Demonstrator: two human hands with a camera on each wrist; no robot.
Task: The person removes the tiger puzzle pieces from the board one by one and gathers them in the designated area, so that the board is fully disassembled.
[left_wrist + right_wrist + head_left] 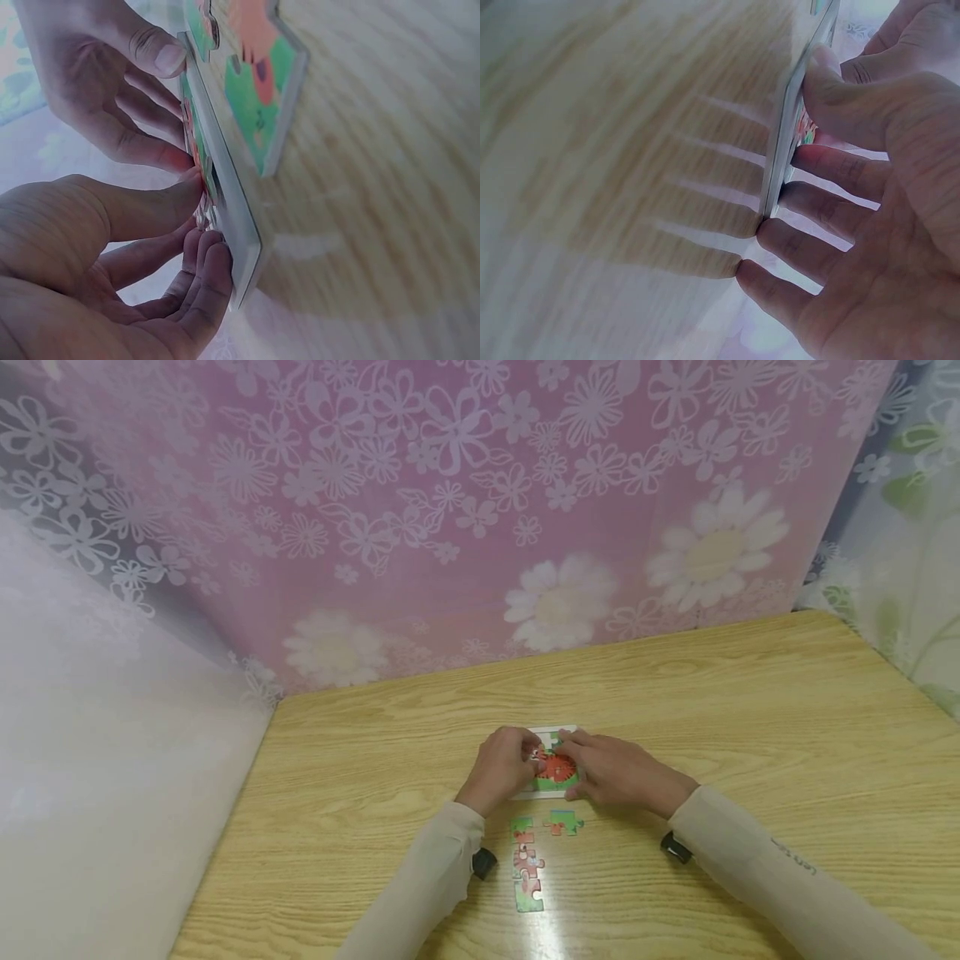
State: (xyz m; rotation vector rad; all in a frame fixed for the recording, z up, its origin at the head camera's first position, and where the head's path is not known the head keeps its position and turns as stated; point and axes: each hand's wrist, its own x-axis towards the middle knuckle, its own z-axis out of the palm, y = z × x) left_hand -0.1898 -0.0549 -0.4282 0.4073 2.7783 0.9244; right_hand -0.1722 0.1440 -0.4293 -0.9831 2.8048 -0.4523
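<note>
While both hands meet over the puzzle tray [551, 789] lying flat on the wooden table [750, 710], the left hand [501, 768] rests at the tray's left edge, thumb and fingertips [214, 259] pressed against the white frame [236, 225], lightly curled and pinching its rim. Between the two hands shows the red and green picture [557, 768] of pieces already seated. Against the tray's right edge, the right hand [615, 770] lies with thumb on top and its fingers [821, 210] spread, touching the edge and the table. Just nearer the person than both grips, loose pieces [527, 864] sit in a short column, with another piece [563, 822] beside them.
</note>
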